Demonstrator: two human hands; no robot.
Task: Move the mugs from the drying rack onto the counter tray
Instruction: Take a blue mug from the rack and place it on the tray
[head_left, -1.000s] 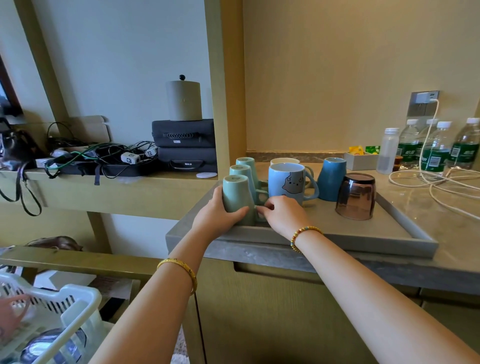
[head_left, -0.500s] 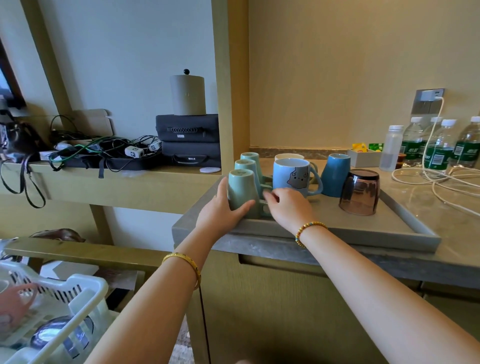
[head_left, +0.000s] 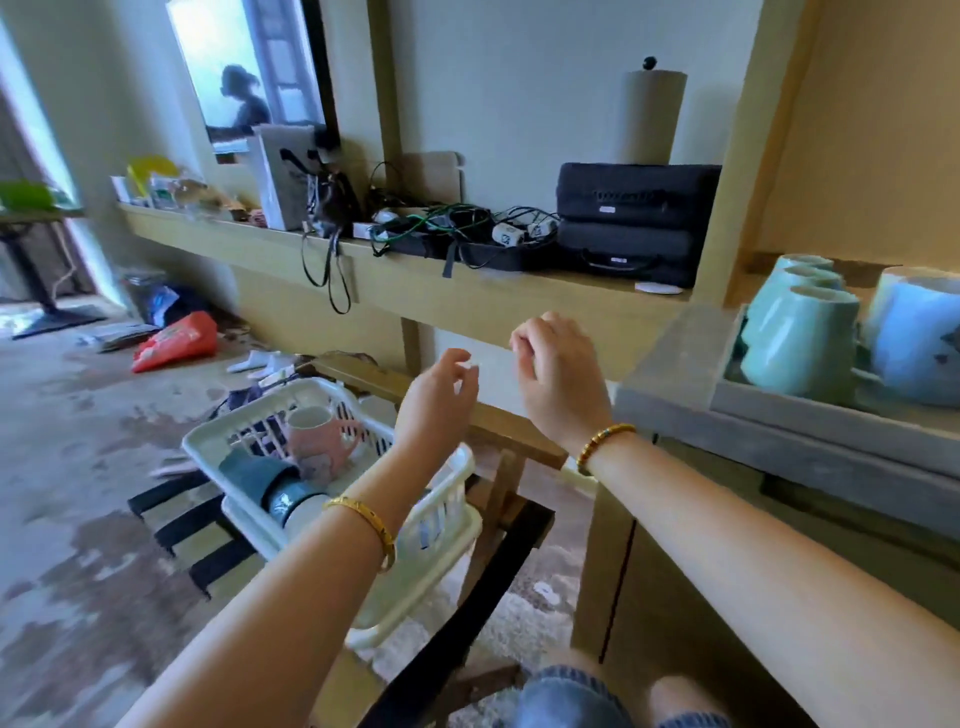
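Now both hands (head_left: 441, 395) (head_left: 558, 374) empty, midair.

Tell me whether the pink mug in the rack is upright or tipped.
Upright: the pink mug stands in the white rack with its open rim facing up.

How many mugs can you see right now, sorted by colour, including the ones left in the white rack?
Mint green mugs on the tray: 3
Light blue mug on the tray: 1
Pink mug in the drying rack: 1
Dark teal mug lying in the rack: 1
Total: 6, with the view cropped at the right edge.
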